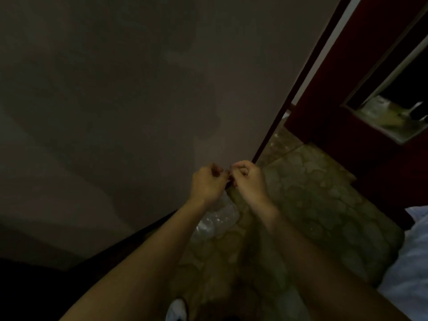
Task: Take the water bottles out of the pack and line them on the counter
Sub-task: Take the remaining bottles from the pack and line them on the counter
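The scene is dim. A pack of clear water bottles in shiny plastic wrap [215, 221] lies on the patterned floor, mostly hidden under my forearms. My left hand [208, 181] and my right hand [246, 179] are held close together above the pack's far end, fingers curled in as if pinching the wrap between them. What exactly they pinch is too dark to make out. No single bottle can be told apart.
A plain grey wall [115, 100] fills the left and centre. A dark door edge [301, 77] runs diagonally, with dark red furniture [335, 100] to its right. A white cloth [412, 262] lies at the lower right, a white shoe [177, 310] at the bottom.
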Demonstrator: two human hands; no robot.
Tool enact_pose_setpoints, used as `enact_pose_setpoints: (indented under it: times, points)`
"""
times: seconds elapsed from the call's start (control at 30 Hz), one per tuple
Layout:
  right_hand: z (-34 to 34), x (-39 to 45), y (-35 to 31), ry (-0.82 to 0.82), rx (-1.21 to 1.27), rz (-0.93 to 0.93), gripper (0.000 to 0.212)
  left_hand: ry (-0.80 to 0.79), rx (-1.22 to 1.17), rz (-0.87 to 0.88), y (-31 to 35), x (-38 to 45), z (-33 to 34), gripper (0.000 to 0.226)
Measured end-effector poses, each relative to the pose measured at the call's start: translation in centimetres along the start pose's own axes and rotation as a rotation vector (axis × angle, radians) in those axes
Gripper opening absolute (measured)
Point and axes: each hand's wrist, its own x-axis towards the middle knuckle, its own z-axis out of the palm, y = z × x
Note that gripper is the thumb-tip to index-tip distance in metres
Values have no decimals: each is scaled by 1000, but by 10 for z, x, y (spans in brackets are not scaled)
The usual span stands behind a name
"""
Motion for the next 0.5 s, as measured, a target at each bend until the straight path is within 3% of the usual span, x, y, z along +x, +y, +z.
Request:
enact_pose_setpoints:
  times: [0.23,0.4,0.5]
  points:
    - [27,58,85,-172,-69,200,14,-6,-36,-258,-59,46,43,23]
    - [27,121,144,-375,-113,287,10,38,-115,-404,-90,96,89,24]
    - [33,163,185,-524,-192,321,19,107,-172,-537,-115,128,122,20]
